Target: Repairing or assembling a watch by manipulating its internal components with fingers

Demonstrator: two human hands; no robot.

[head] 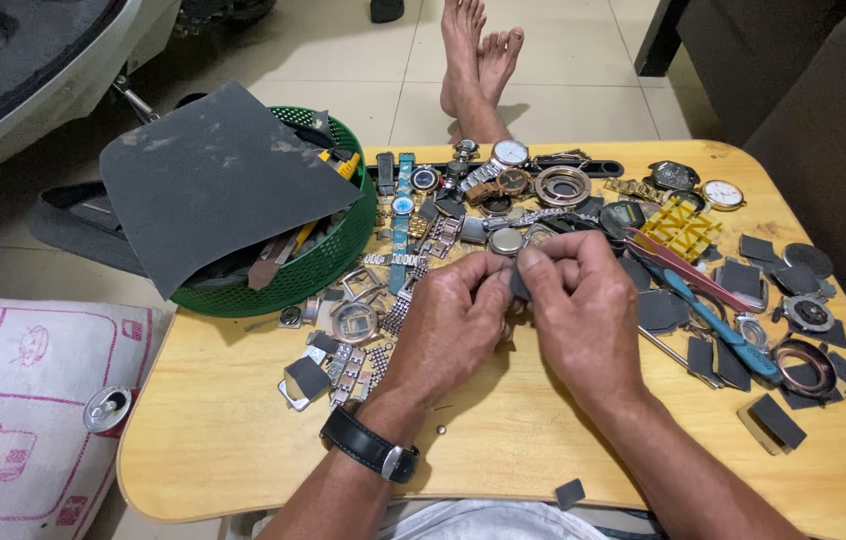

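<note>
1. Landmark: the low yellow-brown wooden table (pixel 503 450) with rounded corners. All places below are given relative to it.
2. At its far-left corner sits a round green plastic mesh basket (pixel 328 262). It holds hand tools, some with yellow handles, and dark strips. A large dark grey sheet of abrasive paper (pixel 208 185) lies across its top and hides most of the contents.
3. Just right of the basket, on the table's left-centre, lie metal watch bracelets, links and empty square cases (pixel 353 322).
4. Over the table's middle, the left hand (pixel 448 325), with a black strapped wristwatch (pixel 368 447) on its wrist, pinches one edge of a small dark grey flat piece (pixel 519 287).
5. The right hand (pixel 583 315) pinches the other edge. Fingers of both hands are closed on the piece, which is mostly hidden between the fingertips.
6. Handling judgement: the piece looks light, thin, probably flexible and gritty rather than slippery; edge pinches suit it.
7. At the table's far centre is a heap of wristwatches and round watch cases (pixel 513 180).
8. On the table's right side lie blue-handled pliers (pixel 723 325), a yellow plastic grid (pixel 681 230) and scattered dark cut squares (pixel 775 420).
</note>
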